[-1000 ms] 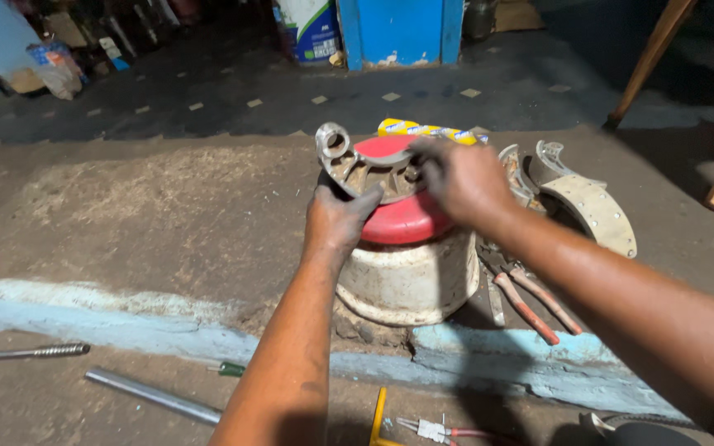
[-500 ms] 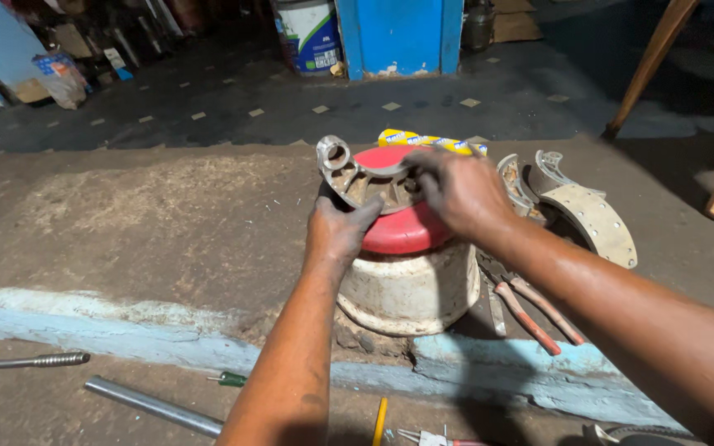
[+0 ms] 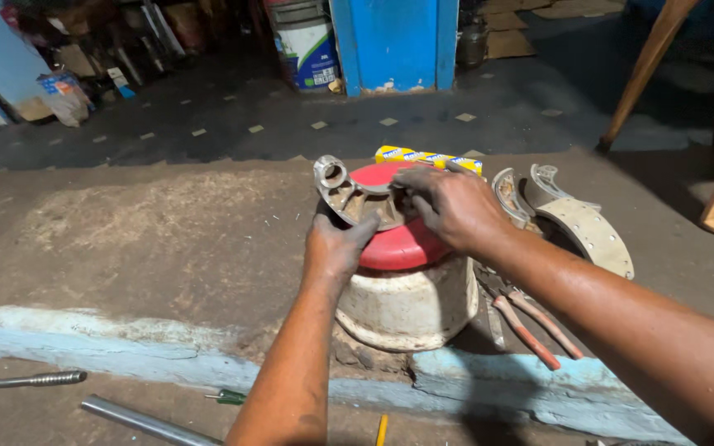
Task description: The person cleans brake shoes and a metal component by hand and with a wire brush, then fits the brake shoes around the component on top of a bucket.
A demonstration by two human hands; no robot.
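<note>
We steady a curved metal brake shoe (image 3: 357,198) on a red-topped drum (image 3: 411,281): left hand (image 3: 334,244) fingers gripping its lower edge, right hand (image 3: 448,206) fingers closed on its upper end; best kept flat

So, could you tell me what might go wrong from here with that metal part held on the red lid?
The metal part sits tilted on the domed red lid, steadied only by the left hand and right hand; it could slide off toward the brake shoes. The white bucket stands on rough, crumbled ground at the step edge and might rock. Both hands look greasy, so grip may slip.
</note>
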